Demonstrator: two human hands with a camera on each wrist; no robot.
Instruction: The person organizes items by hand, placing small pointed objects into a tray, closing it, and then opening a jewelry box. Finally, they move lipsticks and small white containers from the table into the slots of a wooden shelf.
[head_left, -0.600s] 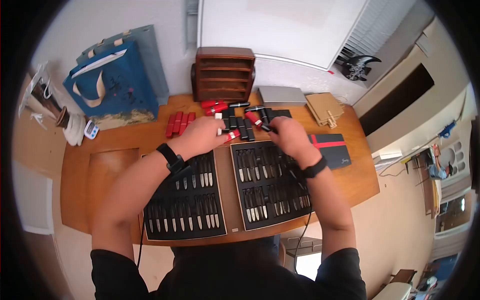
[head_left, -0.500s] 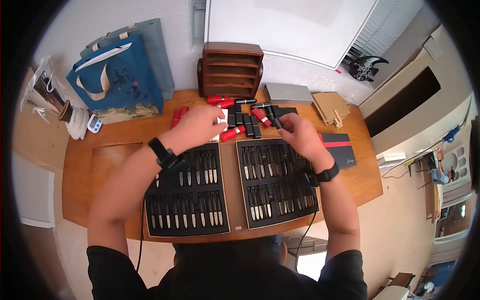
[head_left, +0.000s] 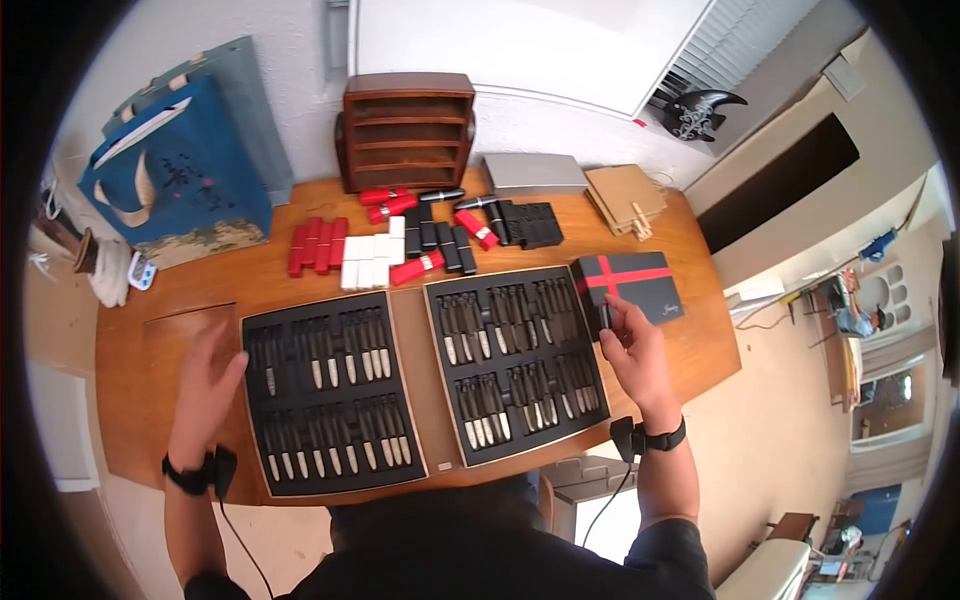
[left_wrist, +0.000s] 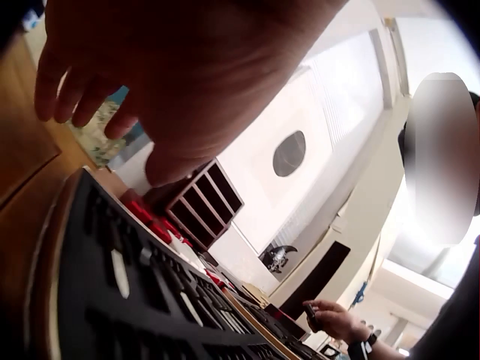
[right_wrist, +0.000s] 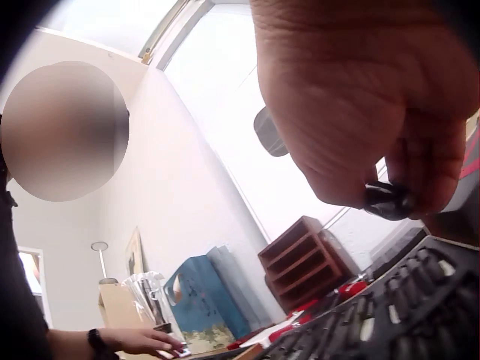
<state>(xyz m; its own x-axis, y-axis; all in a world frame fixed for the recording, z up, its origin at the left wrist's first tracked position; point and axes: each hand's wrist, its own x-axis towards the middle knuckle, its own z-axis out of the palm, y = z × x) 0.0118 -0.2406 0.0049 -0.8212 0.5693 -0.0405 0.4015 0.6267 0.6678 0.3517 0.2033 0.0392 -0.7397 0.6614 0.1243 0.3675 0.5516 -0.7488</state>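
Having left the loose tubes [head_left: 427, 230] beyond the case [head_left: 430, 400], the right hand [head_left: 637, 352] now pinches a black object [head_left: 605, 315] just off the case's right edge, so one piece seems singled out; the left hand [head_left: 206, 385], also drawn back, hovers released by its left edge.

Desk [head_left: 700, 340] is smooth wood, slight sheen; small shelf [head_left: 408, 85] at the far side is darker wood, looks varnished. Left tray [head_left: 300, 398] and right tray [head_left: 500, 365] both matt black, with silvery metal-looking tips [head_left: 382, 363] in them. Black piece [right_wrist: 388, 201] in right hand [head_left: 640, 355]: glossy. Red tubes [head_left: 415, 267] look like smooth plastic. Blue bag [head_left: 185, 180], far left: printed paper, by the look.
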